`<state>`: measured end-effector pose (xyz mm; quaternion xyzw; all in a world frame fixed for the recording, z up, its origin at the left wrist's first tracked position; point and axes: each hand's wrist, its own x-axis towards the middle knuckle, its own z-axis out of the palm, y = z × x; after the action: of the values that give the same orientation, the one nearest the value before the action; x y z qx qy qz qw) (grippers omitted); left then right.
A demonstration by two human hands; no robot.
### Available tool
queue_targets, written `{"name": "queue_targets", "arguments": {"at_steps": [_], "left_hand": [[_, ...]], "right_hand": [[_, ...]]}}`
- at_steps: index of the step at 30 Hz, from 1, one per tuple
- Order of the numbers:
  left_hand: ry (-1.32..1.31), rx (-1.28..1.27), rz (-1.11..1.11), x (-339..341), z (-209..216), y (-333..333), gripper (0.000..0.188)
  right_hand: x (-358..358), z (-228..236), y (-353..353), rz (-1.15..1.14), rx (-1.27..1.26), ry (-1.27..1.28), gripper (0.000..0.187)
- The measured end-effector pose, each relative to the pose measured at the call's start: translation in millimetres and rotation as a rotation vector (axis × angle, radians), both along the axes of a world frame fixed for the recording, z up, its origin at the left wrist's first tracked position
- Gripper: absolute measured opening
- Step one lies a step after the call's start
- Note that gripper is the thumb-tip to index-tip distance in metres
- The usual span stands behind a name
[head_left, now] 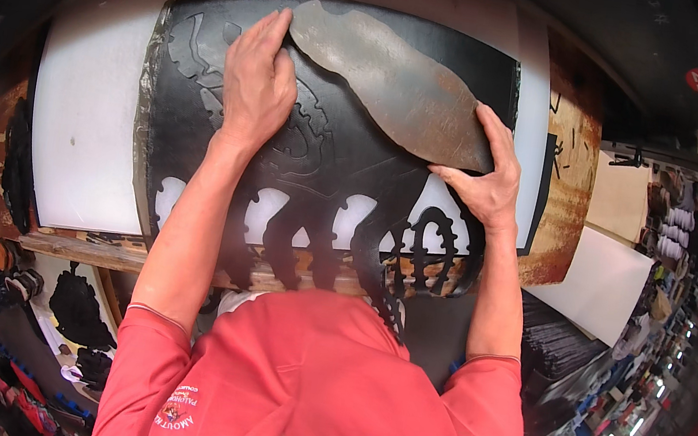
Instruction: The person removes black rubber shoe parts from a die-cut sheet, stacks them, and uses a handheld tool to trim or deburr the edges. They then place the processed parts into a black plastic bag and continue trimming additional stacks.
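Hands first: counted two, bare and well apart. Found the left hand [259, 85] with fingers straight and close together, at the upper left end of one metal plate [395, 82]; could not tell a grip there from a mere touch. Found the right hand [497, 181] clamped on the plate's lower right end, thumb and fingers spread around the edge. Saw the plate, grey and wavy-edged, slantwise over one black sheet [358, 152]. Noted curved grooves [307, 136] in the sheet's left half and several notched openings [265, 211] along its near side, too overlapped to count. Beneath, saw one white board [85, 127], with a worn wooden board [569, 187] to the right and a wooden rail [86, 251] along the near side. Farther right, counted one white panel [598, 284] above a stack of dark sheets [560, 337], then blurred goods [673, 232]. Found room to move between the forearms [181, 235]; leftward, a wide strip of white board past the sheet's edge; nearward, little gap before the red shirt [317, 383].
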<state>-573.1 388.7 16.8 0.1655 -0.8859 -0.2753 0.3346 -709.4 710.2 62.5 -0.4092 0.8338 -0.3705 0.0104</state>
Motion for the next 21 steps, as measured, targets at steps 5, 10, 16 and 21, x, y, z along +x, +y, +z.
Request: {"name": "queue_targets", "arguments": {"at_steps": [5, 10, 16, 21], "left_hand": [[0.047, 0.093, 0.011, -4, 4, -2, 0.041], [0.029, 0.128, 0.048, -5, 10, -1, 0.040], [0.019, 0.176, 0.051, 25, 49, 13, 0.041], [-0.098, 0.450, -0.128, 140, 77, 69, 0.023]], "right_hand": [[1, -8, 4, -0.051, -0.044, -0.006, 0.091], [-3, -5, 3, -0.039, -0.025, 0.010, 0.091], [12, -4, 8, -0.082, -0.053, 0.129, 0.086], [45, -3, 17, -0.250, -0.162, 0.121, 0.076]]}}
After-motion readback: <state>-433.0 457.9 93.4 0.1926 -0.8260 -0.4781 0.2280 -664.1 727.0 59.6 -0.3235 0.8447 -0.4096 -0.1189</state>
